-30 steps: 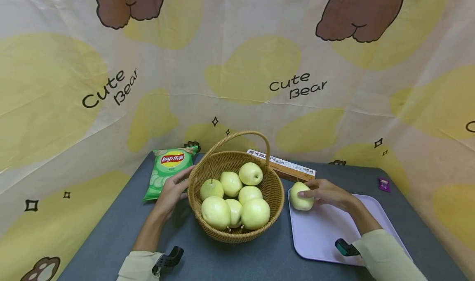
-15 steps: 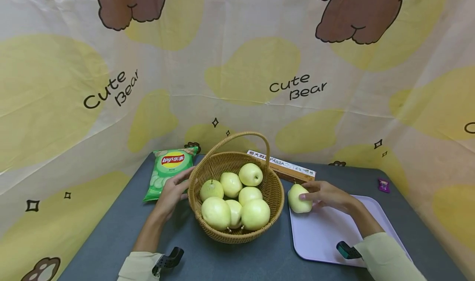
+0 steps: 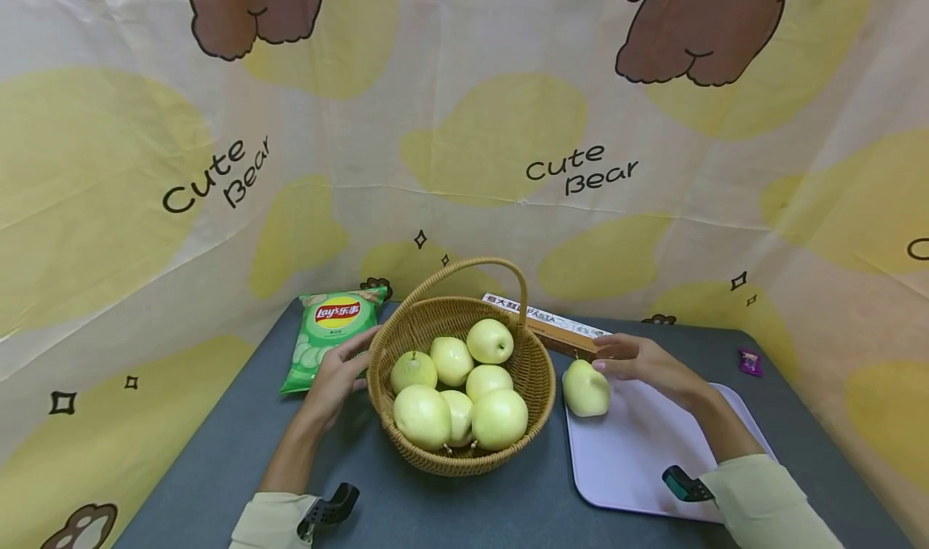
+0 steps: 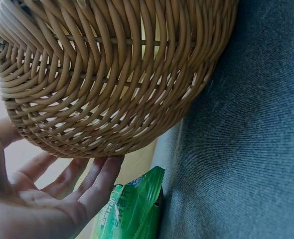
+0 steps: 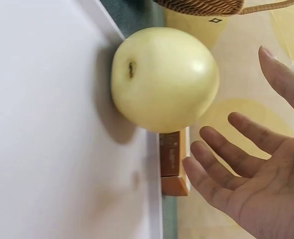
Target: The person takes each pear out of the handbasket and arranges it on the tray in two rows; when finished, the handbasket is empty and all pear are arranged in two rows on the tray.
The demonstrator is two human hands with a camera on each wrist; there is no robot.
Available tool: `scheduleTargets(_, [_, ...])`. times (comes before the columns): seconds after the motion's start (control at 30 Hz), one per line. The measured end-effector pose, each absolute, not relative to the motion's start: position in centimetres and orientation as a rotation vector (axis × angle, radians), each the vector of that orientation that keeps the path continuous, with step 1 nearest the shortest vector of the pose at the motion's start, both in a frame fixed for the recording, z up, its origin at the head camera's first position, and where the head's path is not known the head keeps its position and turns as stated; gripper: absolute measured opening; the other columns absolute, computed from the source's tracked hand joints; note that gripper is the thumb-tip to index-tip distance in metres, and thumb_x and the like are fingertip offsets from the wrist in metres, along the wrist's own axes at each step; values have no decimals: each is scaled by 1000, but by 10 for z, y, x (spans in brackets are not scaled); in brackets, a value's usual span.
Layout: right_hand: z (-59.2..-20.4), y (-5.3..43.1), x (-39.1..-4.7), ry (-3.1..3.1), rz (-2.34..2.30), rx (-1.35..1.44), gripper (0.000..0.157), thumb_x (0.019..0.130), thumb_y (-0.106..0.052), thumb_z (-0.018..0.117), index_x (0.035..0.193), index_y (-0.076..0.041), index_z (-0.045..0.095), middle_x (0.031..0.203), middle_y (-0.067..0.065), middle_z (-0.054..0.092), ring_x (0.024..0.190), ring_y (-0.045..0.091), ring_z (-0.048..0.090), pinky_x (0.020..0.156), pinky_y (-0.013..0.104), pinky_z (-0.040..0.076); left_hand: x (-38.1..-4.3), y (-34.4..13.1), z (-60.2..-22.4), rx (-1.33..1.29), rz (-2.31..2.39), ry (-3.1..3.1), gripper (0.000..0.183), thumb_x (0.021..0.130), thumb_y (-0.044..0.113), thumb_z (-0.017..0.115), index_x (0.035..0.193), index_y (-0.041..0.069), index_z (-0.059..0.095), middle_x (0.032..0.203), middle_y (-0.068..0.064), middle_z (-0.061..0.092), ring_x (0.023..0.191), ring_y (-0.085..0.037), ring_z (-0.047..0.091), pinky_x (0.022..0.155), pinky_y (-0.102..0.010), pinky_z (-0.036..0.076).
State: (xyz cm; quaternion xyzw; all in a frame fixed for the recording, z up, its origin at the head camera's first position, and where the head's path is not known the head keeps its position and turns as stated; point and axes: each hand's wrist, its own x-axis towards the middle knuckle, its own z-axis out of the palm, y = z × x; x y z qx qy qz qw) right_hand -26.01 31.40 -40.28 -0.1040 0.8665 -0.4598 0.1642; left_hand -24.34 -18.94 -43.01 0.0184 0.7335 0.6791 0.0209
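Note:
A pale green-yellow pear (image 3: 586, 389) sits at the left back corner of the lilac tray (image 3: 639, 468). My right hand (image 3: 642, 363) is just behind and right of this pear; the right wrist view shows its fingers spread and apart from the fruit, holding nothing. Left of the tray stands a wicker basket (image 3: 539, 392) with an arched handle. Several pears (image 3: 501, 418) lie inside it. My left hand (image 3: 337, 376) touches the basket's left side, and in the left wrist view its extended fingers (image 4: 104, 184) rest against the weave.
Behind the left hand leans a green Lay's chip bag (image 3: 330, 323). A long pasta box (image 3: 562, 335) lies behind the basket and tray. Towards the back right corner of the grey table (image 3: 435, 517) is a small purple packet (image 3: 751, 362). A patterned cloth (image 3: 464, 130) hangs behind.
The pear has shifted slightly left and now sits on the tray, released by my right hand, which has drawn back up and to the right. My left hand and the basket have stayed put.

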Motion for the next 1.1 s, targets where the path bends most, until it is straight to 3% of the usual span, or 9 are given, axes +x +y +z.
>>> scheduleTargets(0.33, [-373, 299, -251, 2577, -1362, -422, 69, 99, -39, 73, 157, -11, 49, 155, 22, 54, 143, 44, 50, 110, 68, 45, -244, -190, -430, 59, 2109, 2269, 55, 108, 34, 63, 158, 16, 52, 162, -9, 49, 133, -27, 59, 90, -31, 58])
scheduleTargets(0.67, [-346, 262, -245, 2575, -1408, -618, 60, 97, -33, 78, 152, -19, 57, 151, 12, 60, 141, 39, 54, 103, 53, 53, -245, -190, -430, 52, 2110, 2260, 55, 108, 32, 63, 159, 15, 51, 162, -9, 48, 133, -26, 59, 89, -31, 58])
scheduleTargets(0.97, [-327, 232, -249, 2493, -1448, -752, 61, 95, -27, 81, 150, -15, 59, 148, 14, 62, 135, 35, 59, 105, 45, 51, -245, -190, -431, 56, 2106, 2265, 55, 108, 33, 64, 158, 15, 52, 162, -9, 48, 135, -29, 58, 90, -32, 58])
scheduleTargets(1.1, [-319, 217, -252, 2448, -1451, -817, 62, 93, -23, 83, 150, -12, 60, 145, 14, 63, 134, 37, 60, 107, 48, 51, -245, -190, -430, 58, 2099, 2272, 55, 108, 32, 64, 159, 15, 52, 163, -9, 47, 137, -31, 57, 91, -33, 58])
